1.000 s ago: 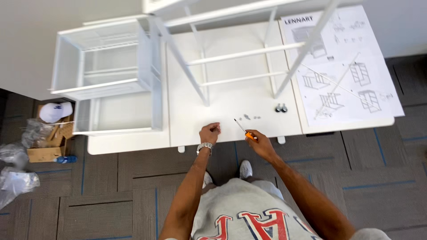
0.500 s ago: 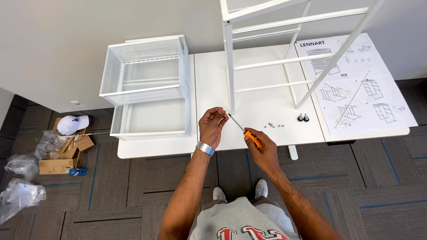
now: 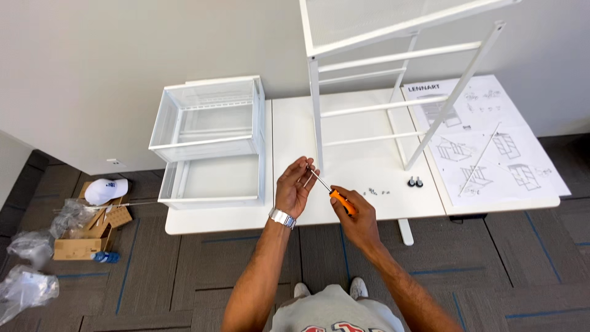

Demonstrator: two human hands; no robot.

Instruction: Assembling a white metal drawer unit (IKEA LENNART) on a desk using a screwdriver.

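My right hand [image 3: 355,215] grips an orange-handled screwdriver [image 3: 332,193], its shaft pointing up-left to my left hand [image 3: 295,184]. The left fingers pinch something small at the screwdriver's tip; it is too small to make out. Both hands hover over the front edge of the white table [image 3: 215,218]. Just behind them stands a white metal frame [image 3: 316,104] with thin legs and crossbars. A few small screws [image 3: 373,192] lie on the table right of my hands, with two small black casters [image 3: 415,182] beyond them.
Two white mesh drawers [image 3: 209,123] are stacked on the table's left part. A large instruction sheet [image 3: 491,141] covers the right end. On the carpet at left lie a cardboard box [image 3: 77,246], plastic bags [image 3: 27,286] and a white cap [image 3: 106,189].
My hands lifted from the table edge and came together, the left hand meeting the screwdriver tip. My view shifted, so the table sits further right and the floor clutter shows more.
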